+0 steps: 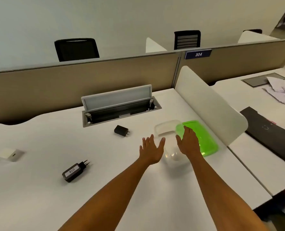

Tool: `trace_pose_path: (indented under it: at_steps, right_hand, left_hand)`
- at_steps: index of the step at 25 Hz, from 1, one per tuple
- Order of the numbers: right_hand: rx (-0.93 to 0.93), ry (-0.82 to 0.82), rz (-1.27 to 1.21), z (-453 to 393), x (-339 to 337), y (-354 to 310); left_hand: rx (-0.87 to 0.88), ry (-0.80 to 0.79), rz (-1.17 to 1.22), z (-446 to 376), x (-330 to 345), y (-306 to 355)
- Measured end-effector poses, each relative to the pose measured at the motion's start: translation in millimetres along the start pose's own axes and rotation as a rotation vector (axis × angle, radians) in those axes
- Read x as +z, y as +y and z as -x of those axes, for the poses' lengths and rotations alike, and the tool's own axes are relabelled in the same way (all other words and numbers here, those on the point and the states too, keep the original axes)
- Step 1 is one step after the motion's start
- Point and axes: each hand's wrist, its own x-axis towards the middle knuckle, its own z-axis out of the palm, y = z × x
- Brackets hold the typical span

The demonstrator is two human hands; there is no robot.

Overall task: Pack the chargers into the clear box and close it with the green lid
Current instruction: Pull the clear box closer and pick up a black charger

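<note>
clear box (169,144) flanked by both hands on desk (38,197) | left hand (151,150) spread, empty | right hand (187,142) spread, over green lid (203,139) edge | chargers (121,130) seen well left

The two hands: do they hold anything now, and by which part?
Nothing is held. The left hand and right hand are open, one on each side of the clear box, not gripping it.

Both bare forearms reach forward. The left hand (151,150) and right hand (187,142) are flat, fingers spread (palms facing each other), slightly apart.
</note>
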Motion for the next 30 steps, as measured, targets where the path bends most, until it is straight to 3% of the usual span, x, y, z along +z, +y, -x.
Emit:
trace_pose_path:
  at_steps: [3, 8, 15, 24, 30]
  right_hand:
    - [0.101, -0.071, 0.009, -3.9, -1.6, 8.6]
    - [0.144, -0.068, -0.118, -0.4, 0.2, 0.7]
    - [0.091, 0.042, -0.196, 29.1, 15.2, -33.7]
    - [-0.091, -0.026, -0.262, 90.1, 60.0, -115.2]
    - [-0.169, -0.058, -0.31, 118.4, 87.1, -156.9]
  left_hand:
    - [-0.22, -0.181, 0.24, -0.3, 5.0, 9.8]
    - [-0.288, -0.289, 0.497, 10.5, 2.0, 27.4]
    - [-0.407, -0.211, 0.661, 36.7, -28.7, 2.2]
    - [-0.355, 0.106, 0.571, 105.7, -84.3, -117.5]
    - [-0.35, 0.2, 0.663, 136.9, -113.5, -169.7]
